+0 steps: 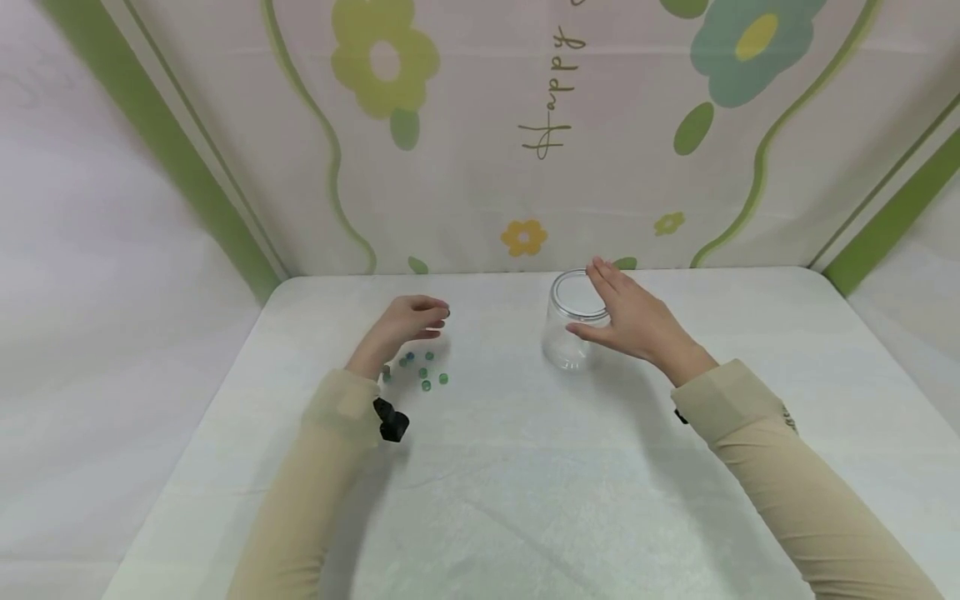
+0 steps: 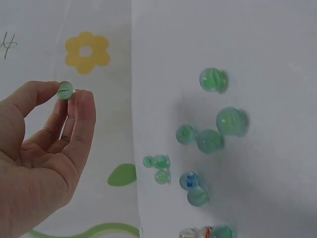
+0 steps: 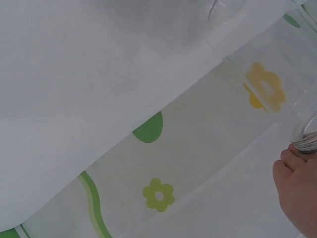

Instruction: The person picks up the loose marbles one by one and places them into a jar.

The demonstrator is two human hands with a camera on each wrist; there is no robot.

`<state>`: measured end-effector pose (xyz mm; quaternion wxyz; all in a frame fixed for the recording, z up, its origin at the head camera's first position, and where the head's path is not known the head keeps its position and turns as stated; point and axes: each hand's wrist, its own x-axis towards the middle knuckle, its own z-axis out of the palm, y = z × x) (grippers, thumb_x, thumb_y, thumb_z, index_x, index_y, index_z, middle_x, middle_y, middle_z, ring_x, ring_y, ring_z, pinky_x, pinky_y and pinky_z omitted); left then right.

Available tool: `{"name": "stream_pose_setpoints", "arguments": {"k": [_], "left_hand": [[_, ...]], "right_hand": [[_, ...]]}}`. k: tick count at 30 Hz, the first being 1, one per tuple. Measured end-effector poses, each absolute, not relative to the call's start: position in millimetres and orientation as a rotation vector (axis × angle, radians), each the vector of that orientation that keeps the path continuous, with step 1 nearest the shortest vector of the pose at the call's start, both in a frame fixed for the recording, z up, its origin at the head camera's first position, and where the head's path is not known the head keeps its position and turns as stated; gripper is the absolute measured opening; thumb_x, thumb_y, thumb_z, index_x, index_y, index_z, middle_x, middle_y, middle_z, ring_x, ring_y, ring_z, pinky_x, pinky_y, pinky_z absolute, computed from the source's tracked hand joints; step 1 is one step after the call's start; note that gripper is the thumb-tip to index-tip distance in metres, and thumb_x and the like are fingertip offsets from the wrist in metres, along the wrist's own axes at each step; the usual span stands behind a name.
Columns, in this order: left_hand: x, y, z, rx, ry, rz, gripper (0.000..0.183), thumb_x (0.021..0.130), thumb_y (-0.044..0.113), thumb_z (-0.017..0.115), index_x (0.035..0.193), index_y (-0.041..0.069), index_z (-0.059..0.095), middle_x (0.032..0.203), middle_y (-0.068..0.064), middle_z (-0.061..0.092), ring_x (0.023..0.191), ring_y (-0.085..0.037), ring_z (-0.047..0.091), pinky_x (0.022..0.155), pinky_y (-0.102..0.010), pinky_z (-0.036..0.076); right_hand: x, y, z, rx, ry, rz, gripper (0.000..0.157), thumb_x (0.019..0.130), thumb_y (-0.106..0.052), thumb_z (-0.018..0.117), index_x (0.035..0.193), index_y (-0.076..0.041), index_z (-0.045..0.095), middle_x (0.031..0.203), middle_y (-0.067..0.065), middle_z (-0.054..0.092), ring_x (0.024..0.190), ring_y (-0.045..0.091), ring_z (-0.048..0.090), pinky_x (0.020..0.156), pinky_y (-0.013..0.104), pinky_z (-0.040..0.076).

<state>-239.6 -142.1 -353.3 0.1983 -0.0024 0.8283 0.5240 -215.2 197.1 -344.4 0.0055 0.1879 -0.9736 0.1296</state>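
Between thumb and fingertips, my left hand [image 1: 408, 323] pinches a green glass marble [image 2: 65, 90], raised off the table. Several loose marbles [image 1: 423, 372] lie near the left wrist, mostly green with a blue-swirled one [image 2: 189, 180] among them. A clear glass jar [image 1: 564, 348] stands upright toward the back of the table. My right hand [image 1: 637, 321] holds the jar near its rim from the right side, with the thumb on the near side and the fingers on the far side. In the right wrist view, only part of that hand and the jar's rim [image 3: 308, 144] show at the right edge.
The white table [image 1: 487, 483] ends at a hanging cloth [image 1: 465, 183] printed with flowers, just behind the jar. More cloth hangs at both sides. A black wrist camera [image 1: 392, 421] sits by the left cuff, near the marbles.
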Motion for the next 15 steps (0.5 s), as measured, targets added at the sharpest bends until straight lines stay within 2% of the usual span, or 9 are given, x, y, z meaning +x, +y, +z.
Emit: {"name": "stream_pose_setpoints", "arguments": {"k": [15], "left_hand": [[-238.4,-75.4,-329.0,0.096,2.140,1.714,0.031,0.099,0.017,0.052,0.125,0.001,0.056,0.131,-0.014,0.056,0.121,-0.029,0.055,0.102,-0.034,0.052]], "right_hand": [[-213.1,197.5,-344.1,0.574,-3.063,0.416,0.095,0.087,-0.057,0.058,0.152,-0.001,0.017,0.160,0.017,0.014,0.147,0.036,0.018,0.117,0.056,0.027]]}}
